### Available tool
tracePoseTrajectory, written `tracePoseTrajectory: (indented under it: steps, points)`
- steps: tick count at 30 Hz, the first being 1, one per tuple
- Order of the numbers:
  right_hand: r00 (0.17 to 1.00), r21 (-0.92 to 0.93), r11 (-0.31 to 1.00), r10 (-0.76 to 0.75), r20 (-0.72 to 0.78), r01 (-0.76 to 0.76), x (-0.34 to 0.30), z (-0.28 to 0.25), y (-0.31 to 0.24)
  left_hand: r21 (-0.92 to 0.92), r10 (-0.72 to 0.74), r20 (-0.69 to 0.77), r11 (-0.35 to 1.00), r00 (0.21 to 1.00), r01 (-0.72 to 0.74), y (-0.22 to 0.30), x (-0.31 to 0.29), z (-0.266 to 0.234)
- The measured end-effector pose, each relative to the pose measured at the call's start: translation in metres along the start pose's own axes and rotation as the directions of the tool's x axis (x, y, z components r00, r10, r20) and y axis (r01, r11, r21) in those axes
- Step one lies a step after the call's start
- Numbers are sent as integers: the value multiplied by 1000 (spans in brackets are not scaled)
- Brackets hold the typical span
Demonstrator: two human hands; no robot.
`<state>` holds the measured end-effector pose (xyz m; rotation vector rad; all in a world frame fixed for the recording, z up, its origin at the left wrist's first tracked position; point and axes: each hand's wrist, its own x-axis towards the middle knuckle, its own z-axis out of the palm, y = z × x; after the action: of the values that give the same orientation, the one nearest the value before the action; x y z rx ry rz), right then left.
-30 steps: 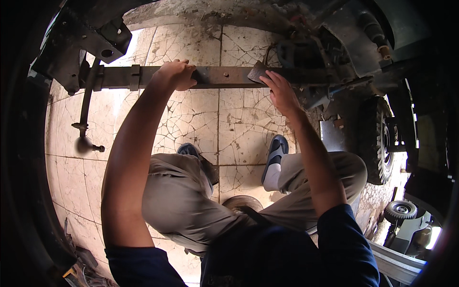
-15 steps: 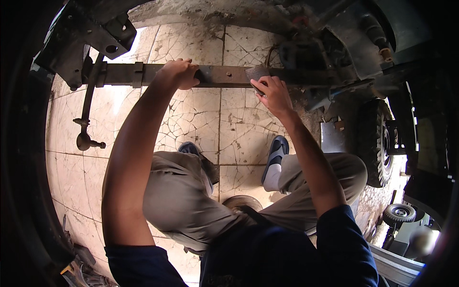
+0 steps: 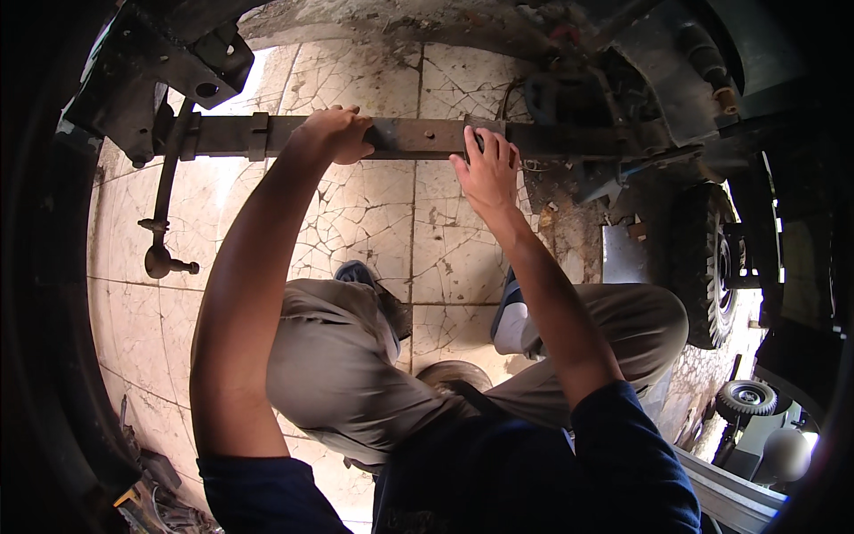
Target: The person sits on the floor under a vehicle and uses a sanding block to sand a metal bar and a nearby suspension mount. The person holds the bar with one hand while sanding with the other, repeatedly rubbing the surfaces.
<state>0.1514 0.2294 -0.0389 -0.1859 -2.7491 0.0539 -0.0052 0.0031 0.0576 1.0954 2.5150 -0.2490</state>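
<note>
Your left hand (image 3: 338, 134) grips the metal bar (image 3: 416, 137). Your right hand (image 3: 488, 171) — fingers slightly spread — holds a brownish sheet (image 3: 485, 121) against it.

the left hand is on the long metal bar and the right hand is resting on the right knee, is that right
Not quite: the head view shows the right hand up at the bar too, away from the right knee. The left hand is on the bar.
</note>
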Motion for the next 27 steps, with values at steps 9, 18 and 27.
tracePoseTrajectory:
  steps: [9, 18, 27]
  points:
    - [999, -149, 988, -34, 25, 37, 1, 11, 40, -2, 5, -8, 1000, 1000, -5, 1, 0, -2]
    - [995, -22, 995, -101, 2, 101, -5, 16, 12, 10, -18, -4, 1000, 1000, 18, 2, 1, 0]
    - [992, 55, 998, 12, 124, -19, 20, 13, 14, 15, -6, -5, 1000, 1000, 6, 2, 0, -2]
